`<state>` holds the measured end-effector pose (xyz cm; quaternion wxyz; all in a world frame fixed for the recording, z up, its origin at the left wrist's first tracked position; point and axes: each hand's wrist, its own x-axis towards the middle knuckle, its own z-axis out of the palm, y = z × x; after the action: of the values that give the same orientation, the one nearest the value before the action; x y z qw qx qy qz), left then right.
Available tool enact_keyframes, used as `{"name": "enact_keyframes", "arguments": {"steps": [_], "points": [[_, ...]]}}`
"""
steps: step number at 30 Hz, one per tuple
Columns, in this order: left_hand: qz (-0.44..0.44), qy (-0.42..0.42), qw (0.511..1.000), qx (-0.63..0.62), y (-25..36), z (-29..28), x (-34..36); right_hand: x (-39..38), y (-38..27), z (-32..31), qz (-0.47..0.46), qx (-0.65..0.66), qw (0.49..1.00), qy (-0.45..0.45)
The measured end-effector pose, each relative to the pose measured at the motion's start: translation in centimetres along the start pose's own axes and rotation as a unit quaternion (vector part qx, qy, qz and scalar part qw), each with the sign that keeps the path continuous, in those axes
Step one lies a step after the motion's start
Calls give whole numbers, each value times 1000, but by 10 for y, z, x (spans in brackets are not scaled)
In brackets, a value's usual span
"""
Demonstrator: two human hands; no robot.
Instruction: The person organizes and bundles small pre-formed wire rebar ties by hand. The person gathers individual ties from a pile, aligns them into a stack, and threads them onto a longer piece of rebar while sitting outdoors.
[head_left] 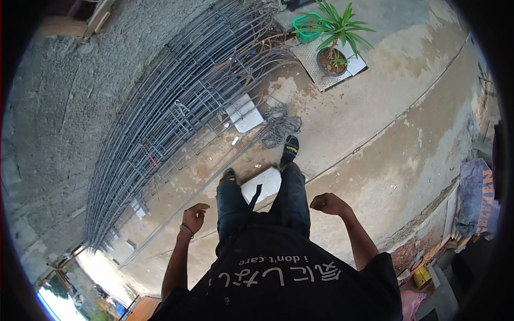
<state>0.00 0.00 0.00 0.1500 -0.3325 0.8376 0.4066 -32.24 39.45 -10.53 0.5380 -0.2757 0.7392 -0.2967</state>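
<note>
— Both hands are empty, as far as I can see. The left hand (pixel 194 218) hangs loosely curled beside the thigh, thumb out, holding nothing. The right hand (pixel 327 204) is closed into a loose fist with the knuckles up, and I can't quite tell whether something small sits inside it.

— And what's nearest to them?

— The pale slab (pixel 262 183) on the ground between the feet, just ahead of the knees. The left foot (pixel 228 175) is at its edge, the right foot (pixel 289 150) is out in front of it. Neither hand touches it.

— What worries you?

— The footing. I'd judge that slab could rock or slide on the concrete floor (pixel 375 134) if weight comes on its corner. Then there's the coil of tie wire (pixel 279 126) just past the front sandal; a toe caught in that, in open sandals, could mean a stumble toward the steel.

— The steel on the left?

— Yes, the long rebar cage (pixel 171 117) lying along the rough wall (pixel 64 96), with bar ends sticking out near the far end. A second pale block (pixel 244 113) rests against it, and a loose bar (pixel 187 208) runs across the floor near the left foot.

— Anything else about?

— A potted plant (pixel 336 40) on a tile with a green basket (pixel 307 28) behind it, well apart. Clutter and a yellow can (pixel 422 276) on the right.
</note>
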Motion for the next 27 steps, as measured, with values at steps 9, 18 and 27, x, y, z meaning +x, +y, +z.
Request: {"name": "enact_keyframes", "arguments": {"steps": [9,18,27], "points": [[27,24,985,-167,-43,94,207,198,131,22,89,123,978,141],[-1,-22,988,-150,-204,292,267,424,239,29,122,-235,960,91],[113,-54,992,-34,-307,295,337,530,334,15,82,-290,953,13]]}}
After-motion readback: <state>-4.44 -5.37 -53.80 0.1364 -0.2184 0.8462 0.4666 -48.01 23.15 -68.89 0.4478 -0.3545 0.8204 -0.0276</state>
